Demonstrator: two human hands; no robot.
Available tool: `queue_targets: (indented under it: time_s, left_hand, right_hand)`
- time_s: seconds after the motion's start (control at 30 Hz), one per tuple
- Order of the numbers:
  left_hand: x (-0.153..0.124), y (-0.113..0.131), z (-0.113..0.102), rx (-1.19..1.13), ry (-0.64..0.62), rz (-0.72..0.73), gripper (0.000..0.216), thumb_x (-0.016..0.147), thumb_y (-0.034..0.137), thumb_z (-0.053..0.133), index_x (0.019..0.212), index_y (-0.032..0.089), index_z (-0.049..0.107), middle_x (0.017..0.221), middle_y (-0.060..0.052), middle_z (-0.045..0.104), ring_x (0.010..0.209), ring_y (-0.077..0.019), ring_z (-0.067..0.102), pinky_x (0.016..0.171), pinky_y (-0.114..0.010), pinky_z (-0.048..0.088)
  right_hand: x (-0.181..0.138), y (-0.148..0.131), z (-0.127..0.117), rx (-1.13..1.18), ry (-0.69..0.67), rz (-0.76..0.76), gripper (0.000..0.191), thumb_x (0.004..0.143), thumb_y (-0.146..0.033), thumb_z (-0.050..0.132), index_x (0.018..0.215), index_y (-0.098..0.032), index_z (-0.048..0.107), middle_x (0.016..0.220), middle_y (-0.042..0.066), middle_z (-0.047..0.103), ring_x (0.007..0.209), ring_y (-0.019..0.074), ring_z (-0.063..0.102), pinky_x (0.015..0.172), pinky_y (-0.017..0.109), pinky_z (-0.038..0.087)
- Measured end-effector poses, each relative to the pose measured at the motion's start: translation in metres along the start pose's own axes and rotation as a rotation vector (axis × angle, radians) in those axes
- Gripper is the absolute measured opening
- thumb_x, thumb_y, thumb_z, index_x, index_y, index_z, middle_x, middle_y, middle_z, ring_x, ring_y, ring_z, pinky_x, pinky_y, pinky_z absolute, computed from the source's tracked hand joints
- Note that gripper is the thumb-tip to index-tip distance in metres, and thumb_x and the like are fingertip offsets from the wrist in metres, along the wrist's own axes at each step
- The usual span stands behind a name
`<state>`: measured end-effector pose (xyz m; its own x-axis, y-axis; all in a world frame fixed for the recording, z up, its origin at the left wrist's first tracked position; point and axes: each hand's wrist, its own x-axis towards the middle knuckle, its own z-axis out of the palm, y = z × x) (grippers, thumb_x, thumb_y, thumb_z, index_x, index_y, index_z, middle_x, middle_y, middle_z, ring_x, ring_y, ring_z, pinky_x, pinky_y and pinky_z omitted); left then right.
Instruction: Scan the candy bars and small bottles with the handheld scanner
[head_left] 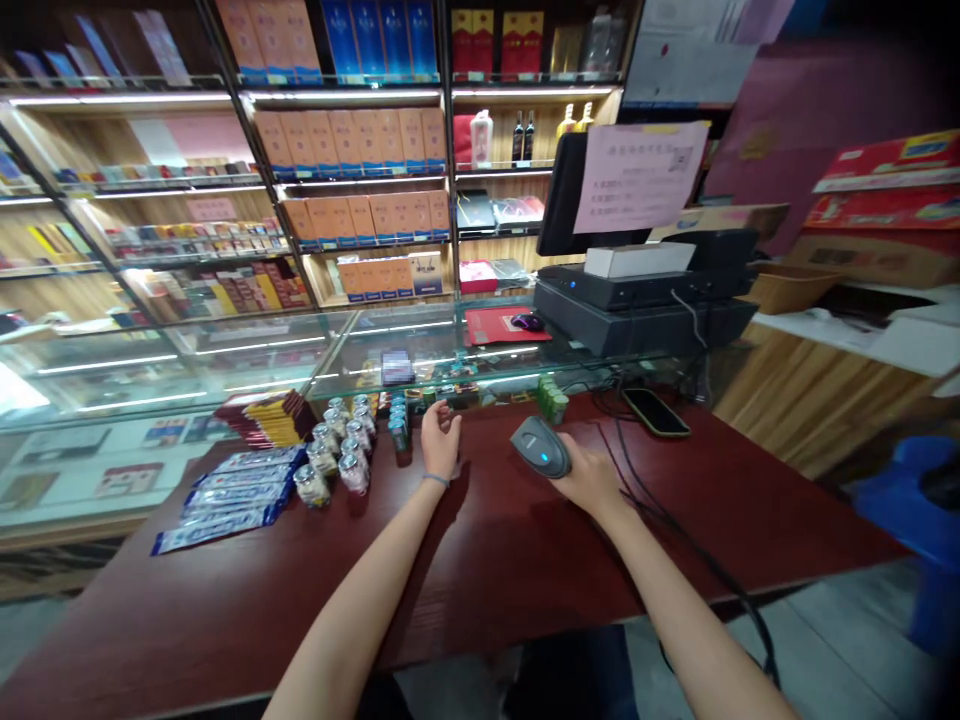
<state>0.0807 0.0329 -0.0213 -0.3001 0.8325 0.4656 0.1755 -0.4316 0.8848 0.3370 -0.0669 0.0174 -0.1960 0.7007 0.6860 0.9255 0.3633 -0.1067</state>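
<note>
My right hand [589, 478] is closed round the handle of a grey barcode scanner [541, 445], held just above the dark red counter [495, 560]; its black cable trails off to the right. My left hand [440, 438] rests on the counter with its fingers loosely curled and nothing in them, beside a row of small blue cans [398, 425]. Several small clear jars [337, 450] stand left of that hand. Green packs [553, 398] sit just beyond the scanner.
Blue flat packets [229, 495] and a stack of red-yellow boxes [266, 418] lie at the left. A phone [655, 411] lies at the right. A glass display case [247, 360] runs behind, with a till and monitor [637, 290] on it. Shelves of goods line the back wall.
</note>
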Motion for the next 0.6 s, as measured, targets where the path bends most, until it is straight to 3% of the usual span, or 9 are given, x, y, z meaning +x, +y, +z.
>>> queue_targets:
  time_s: [0.13, 0.27, 0.47, 0.6]
  left_hand:
    - [0.004, -0.007, -0.027, 0.010, 0.038, -0.019, 0.039, 0.081, 0.024, 0.066, 0.119, 0.019, 0.057, 0.106, -0.009, 0.059, 0.101, -0.0192, 0.061, 0.089, -0.036, 0.054]
    - [0.006, -0.013, -0.041, -0.009, 0.035, -0.036, 0.041, 0.082, 0.024, 0.064, 0.122, 0.019, 0.056, 0.108, -0.009, 0.061, 0.104, -0.0194, 0.061, 0.093, -0.038, 0.053]
    - [0.019, -0.022, -0.034, -0.010, -0.027, -0.017, 0.057, 0.081, 0.021, 0.066, 0.135, 0.023, 0.048, 0.132, -0.012, 0.056, 0.127, -0.0251, 0.052, 0.108, -0.046, 0.043]
    - [0.034, -0.031, -0.020, 0.105, 0.052, 0.029, 0.063, 0.075, 0.018, 0.071, 0.134, 0.021, 0.048, 0.137, -0.013, 0.051, 0.135, -0.0287, 0.043, 0.115, -0.048, 0.033]
  right_hand:
    - [0.010, -0.018, 0.018, 0.032, -0.003, -0.023, 0.029, 0.077, -0.033, 0.057, 0.102, -0.020, 0.061, 0.070, 0.004, 0.072, 0.063, 0.0221, 0.069, 0.056, 0.026, 0.038]
    - [0.019, -0.031, 0.030, 0.056, 0.001, -0.059, 0.028, 0.076, -0.032, 0.057, 0.101, -0.020, 0.060, 0.067, 0.003, 0.071, 0.061, 0.0221, 0.069, 0.056, 0.026, 0.038]
    - [0.032, -0.041, 0.035, 0.087, 0.007, -0.092, 0.026, 0.077, -0.031, 0.055, 0.099, -0.019, 0.060, 0.066, 0.003, 0.070, 0.060, 0.0211, 0.068, 0.055, 0.025, 0.038]
    - [0.033, -0.041, 0.040, 0.100, 0.005, -0.112, 0.024, 0.076, -0.030, 0.054, 0.098, -0.019, 0.060, 0.064, 0.003, 0.069, 0.059, 0.0203, 0.067, 0.055, 0.025, 0.039]
